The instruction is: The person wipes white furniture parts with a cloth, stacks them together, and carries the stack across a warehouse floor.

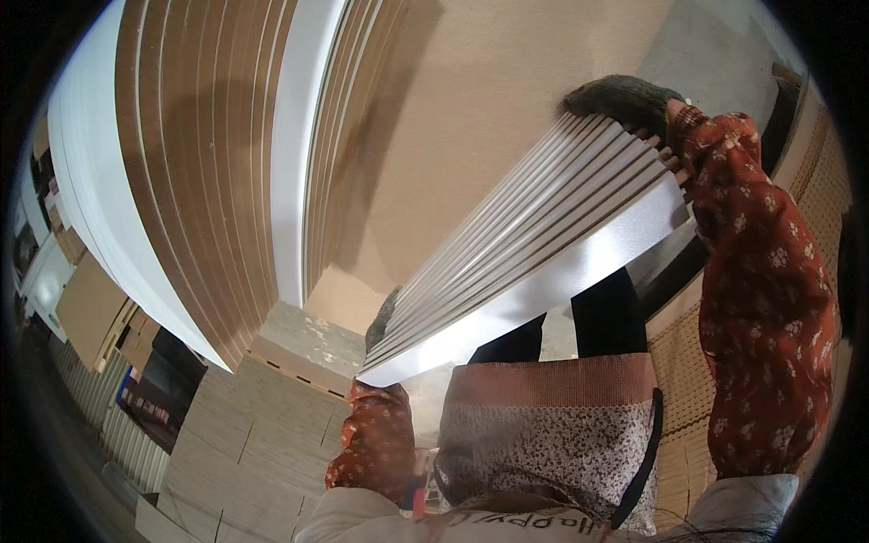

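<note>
A bundle of long, narrow white boards [561, 258] with thin brown edges spans the space in front of my body, slanting up to the right. My right hand [625, 100], in a dark grey glove, is closed over the far right end of the bundle; some fingertips show beneath the board ends. At the near left end, my left hand [382, 319] grips the same boards. Only part of its grey glove shows, and the boards hide the rest. Red floral sleeve covers [769, 299] are on both forearms.
Tall stacks of brown-faced, white-edged boards [204, 163] rise on the left. Behind the bundle lies a broad tan sheet [489, 81]. Grey boards or blocks [244, 443] are piled at lower left. Tan patterned material [683, 362] runs along the right, with grey floor [715, 63] at upper right.
</note>
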A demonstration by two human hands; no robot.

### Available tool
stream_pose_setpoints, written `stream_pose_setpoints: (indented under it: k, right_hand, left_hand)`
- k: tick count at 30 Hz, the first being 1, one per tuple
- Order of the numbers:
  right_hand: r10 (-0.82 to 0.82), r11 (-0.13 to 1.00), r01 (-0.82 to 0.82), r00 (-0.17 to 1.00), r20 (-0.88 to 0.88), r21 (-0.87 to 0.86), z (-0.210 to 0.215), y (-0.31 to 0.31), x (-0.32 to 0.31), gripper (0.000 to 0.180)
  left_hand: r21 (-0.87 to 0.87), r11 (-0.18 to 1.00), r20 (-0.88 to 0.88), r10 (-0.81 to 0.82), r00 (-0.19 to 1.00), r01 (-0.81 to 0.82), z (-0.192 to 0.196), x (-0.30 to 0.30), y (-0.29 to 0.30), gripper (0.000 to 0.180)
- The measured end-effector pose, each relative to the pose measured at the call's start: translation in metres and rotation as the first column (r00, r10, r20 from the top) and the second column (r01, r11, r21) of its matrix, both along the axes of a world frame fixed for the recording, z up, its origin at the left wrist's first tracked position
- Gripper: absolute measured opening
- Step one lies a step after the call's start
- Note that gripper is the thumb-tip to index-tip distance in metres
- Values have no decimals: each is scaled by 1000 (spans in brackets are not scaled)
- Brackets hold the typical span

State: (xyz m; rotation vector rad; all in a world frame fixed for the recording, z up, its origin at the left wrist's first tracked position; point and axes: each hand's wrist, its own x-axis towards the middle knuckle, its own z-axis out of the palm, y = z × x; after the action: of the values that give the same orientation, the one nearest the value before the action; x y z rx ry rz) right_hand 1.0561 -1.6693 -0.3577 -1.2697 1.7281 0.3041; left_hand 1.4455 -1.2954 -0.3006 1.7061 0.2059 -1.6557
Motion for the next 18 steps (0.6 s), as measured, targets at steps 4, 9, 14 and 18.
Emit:
stream_pose_setpoints:
  k: [4,9,14,18]
  right_hand:
    - [123,984,-132,989,82,116,75,4,-14,35]
    - [124,986,-161,884,451,44,51,12,-53,43]
    - [119,993,-105,879,462,-57,20,18,-62,29]
    - [-279,955,207,874,397,214,-5,18,-79,27]
  left_hand:
    - [-5,999,20,53,998,-53,-9,-10,0,33]
    - [-32,994,94,108,990,-106,-14,-25,-10,34]
    - [-22,998,257,62,964,-58,-17,-27,-17,29]
    - [-65,976,397,-167,902,210,0,-21,-20,32]
